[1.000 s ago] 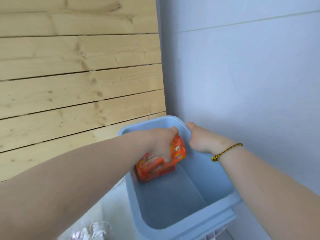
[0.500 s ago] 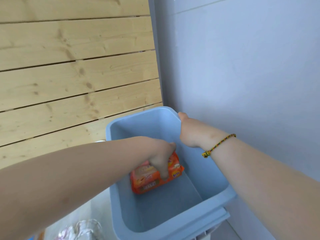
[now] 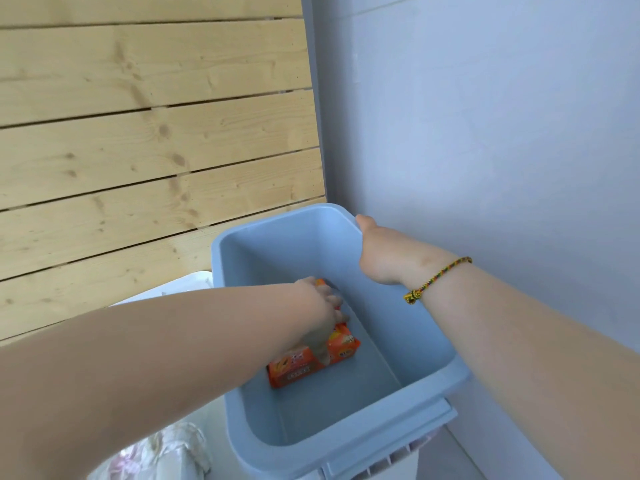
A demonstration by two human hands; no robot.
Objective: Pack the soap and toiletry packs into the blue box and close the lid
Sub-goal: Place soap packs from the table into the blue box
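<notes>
The blue box [image 3: 429,372] stands open below me, tilted toward the wall. Inside it, an orange soap pack [image 3: 341,351] lies on the floor of the box near the left wall. My left hand [image 3: 322,306] reaches down into the box and rests on top of the pack, fingers curled over its far end. My right hand [image 3: 381,254] grips the box's far right rim at the corner; a braided bracelet sits on that wrist. A flat blue piece, possibly the lid [image 3: 391,441], shows under the box's near edge.
A wooden slat wall [image 3: 149,133] rises at the left and a pale blue wall [image 3: 485,133] at the right. A white surface [image 3: 194,282] lies left of the box. Crumpled clear plastic packaging [image 3: 166,452] sits at the bottom left.
My left hand has lowered the orange pack from near the box's far rim down to the box floor. The right hand keeps its grip on the rim.
</notes>
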